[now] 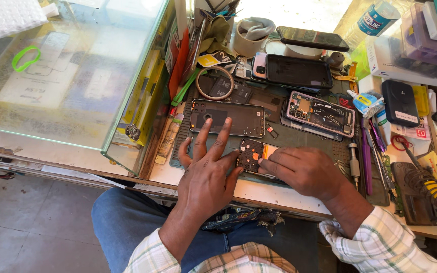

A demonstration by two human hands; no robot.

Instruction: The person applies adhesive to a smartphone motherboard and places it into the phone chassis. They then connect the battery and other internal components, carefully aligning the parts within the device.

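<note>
Seen from above, at the bottom of the frame, a person in a plaid shirt and blue jeans sits at a cluttered repair table [274,194]. Just beyond the table's near edge, both hands work on 1 opened phone [251,154], its back off and dark circuit parts and an orange strip showing. The left hand [206,172] lies mostly flat with fingers spread, its thumb against the phone's left side, steadying rather than gripping. The right hand [304,169] is curled, its fingertips pinched together on the orange strip at the phone's right end; whether they hold a small part cannot be told. Judging by this, the phone is already opened up, and work inside it looks underway, not finished. Just above, at centre frame, lies a dark back cover [227,117], and to its right another opened phone [320,113] with its board exposed. Screwdrivers [365,162] lie right of the hands. Farther back sit 2 dark intact phones [299,71], a tape ring [214,83] and a glue tube [366,103]. A glass case [72,76] fills the upper left.
</note>
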